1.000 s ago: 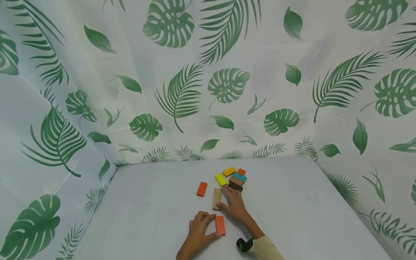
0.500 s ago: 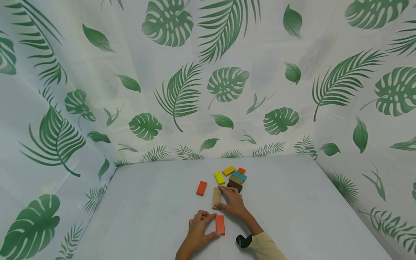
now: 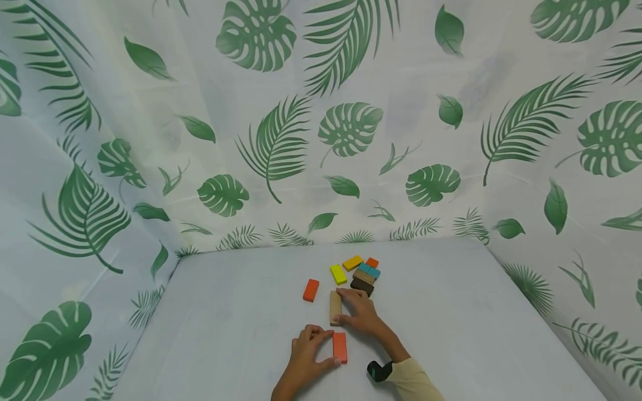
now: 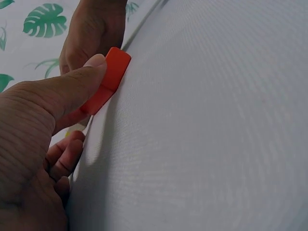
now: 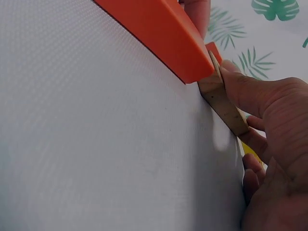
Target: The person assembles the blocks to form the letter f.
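On the white table, my left hand [image 3: 307, 356] pinches an orange-red block [image 3: 340, 348] by its two ends, thumb at the near end and index finger at the far end. The left wrist view shows the thumb pressed on the end of this block [image 4: 115, 70]. Just beyond it lies a plain wooden block [image 3: 335, 308], lengthwise to me. My right hand [image 3: 362, 314] pinches that wooden block between thumb and index finger from its right side. In the right wrist view the wooden block [image 5: 221, 103] appears right behind the orange-red one [image 5: 163, 38].
Another red block [image 3: 311, 291] lies left of the wooden one. Beyond are a bright yellow block [image 3: 338, 274], an amber one [image 3: 353, 263], and a cluster with a dark brown block [image 3: 362, 286], a tan one, blue ones and an orange one. Leaf-printed cloth [image 3: 301, 217] walls surround the table.
My right hand's index finger has come away from near the yellow block onto the wooden block's far end. The wooden block has shifted slightly toward me. My left hand stays put.
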`<state>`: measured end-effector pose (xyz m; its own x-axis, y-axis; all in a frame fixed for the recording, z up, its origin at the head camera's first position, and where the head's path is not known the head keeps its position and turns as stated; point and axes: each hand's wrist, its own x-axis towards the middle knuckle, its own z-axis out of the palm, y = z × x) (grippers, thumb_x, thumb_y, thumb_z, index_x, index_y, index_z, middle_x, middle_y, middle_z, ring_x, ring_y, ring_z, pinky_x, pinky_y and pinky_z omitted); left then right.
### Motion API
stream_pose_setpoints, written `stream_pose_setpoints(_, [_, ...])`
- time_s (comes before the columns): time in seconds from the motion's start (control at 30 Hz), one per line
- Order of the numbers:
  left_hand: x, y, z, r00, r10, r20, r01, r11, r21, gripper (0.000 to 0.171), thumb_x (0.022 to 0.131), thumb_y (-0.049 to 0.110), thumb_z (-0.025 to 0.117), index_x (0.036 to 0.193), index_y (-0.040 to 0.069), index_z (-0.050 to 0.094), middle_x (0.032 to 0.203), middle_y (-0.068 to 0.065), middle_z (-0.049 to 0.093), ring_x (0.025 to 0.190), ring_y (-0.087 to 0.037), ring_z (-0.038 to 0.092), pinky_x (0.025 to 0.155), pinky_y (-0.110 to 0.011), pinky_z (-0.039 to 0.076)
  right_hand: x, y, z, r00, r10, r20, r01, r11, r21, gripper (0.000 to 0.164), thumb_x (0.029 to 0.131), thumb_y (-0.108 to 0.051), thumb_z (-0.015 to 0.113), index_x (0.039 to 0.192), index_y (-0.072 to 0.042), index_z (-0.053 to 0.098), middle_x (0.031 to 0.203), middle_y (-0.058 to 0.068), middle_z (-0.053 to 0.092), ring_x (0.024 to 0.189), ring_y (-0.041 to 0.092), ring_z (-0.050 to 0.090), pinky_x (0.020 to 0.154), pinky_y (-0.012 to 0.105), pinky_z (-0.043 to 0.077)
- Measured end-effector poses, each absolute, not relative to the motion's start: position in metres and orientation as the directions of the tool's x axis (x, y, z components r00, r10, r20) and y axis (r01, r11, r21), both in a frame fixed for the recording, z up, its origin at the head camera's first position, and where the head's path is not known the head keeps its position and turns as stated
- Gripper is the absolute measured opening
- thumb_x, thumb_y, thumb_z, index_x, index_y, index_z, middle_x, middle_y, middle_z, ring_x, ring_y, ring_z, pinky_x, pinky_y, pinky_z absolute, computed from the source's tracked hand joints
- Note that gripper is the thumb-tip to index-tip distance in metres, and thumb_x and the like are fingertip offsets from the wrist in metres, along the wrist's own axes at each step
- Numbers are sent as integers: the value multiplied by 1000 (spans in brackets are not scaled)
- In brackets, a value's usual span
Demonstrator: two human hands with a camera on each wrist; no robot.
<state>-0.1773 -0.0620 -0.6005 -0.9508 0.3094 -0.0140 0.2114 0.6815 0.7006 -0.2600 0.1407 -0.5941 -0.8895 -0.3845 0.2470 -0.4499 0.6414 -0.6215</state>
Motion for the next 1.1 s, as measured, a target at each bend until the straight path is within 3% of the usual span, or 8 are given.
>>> stream_pose_setpoints(0.2, [-175,-64,-599,-941,338,-5,234,663,712,63,77,58,75,128,23,64,116,3,46,102,-15,43,81,-35,29,-255,147,-596,-863,-419,280,-496,608,-620,68,80,-28,79,137,0,52,137,17,57,123,39,48,97,60,35])
stream_pose_setpoints(0.5, [-163,-67,-599,-931,363,47,302,691,657,61,74,65,73,124,29,65,123,4,44,107,-15,41,85,-38,31,-243,153,-599,-896,-401,190,-420,632,-651,72,81,-42,77,139,-9,52,140,11,56,127,34,45,102,61,34])
stream_pose_setpoints(0.73, [-160,-66,-598,-925,360,123,353,694,627,62,76,66,70,126,29,64,126,3,45,106,-13,42,84,-37,31,-236,157,-598,-892,-401,209,-435,633,-640,72,79,-45,78,138,-11,52,139,9,56,122,32,46,95,58,37])
stream_pose_setpoints(1.1, [-138,-68,-600,-934,357,-18,257,707,659,67,74,65,72,125,22,66,122,5,45,100,-8,38,83,-39,35,-210,154,-601,-894,-403,196,-426,627,-652,72,77,-50,78,136,-16,55,135,3,60,118,26,48,91,52,40])
